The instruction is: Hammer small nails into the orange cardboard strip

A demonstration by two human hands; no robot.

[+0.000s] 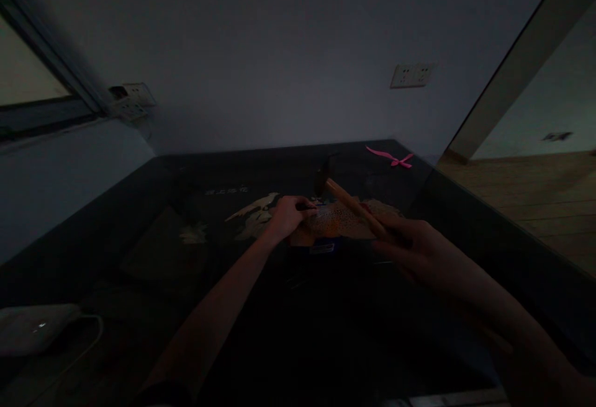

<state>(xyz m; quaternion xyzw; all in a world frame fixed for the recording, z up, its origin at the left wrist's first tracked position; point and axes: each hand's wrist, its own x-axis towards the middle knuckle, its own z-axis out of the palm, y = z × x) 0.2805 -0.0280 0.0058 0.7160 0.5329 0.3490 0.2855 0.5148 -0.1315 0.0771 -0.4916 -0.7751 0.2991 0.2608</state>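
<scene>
A hammer (351,199) with a pale wooden handle and a dark head is gripped in my right hand (403,242). Its head is raised above an orange-brown, dark-spotted flat piece (338,219) lying on the dark tabletop. My left hand (291,213) rests at the left part of that piece, thumb and forefinger pinched near its far edge. Whatever is between those fingertips is too small and dark to name. Just below the spotted piece shows a blue item (328,247) with a pale label. The hammer head is apart from my left fingers, to their right and above.
The dark tabletop (195,174) bears a pale printed pattern and lettering. A pink ribbon (395,161) lies near its far right corner. At the lower left is a white device (40,327) with a cable. Behind stands a wall with a socket (412,76). The light is dim.
</scene>
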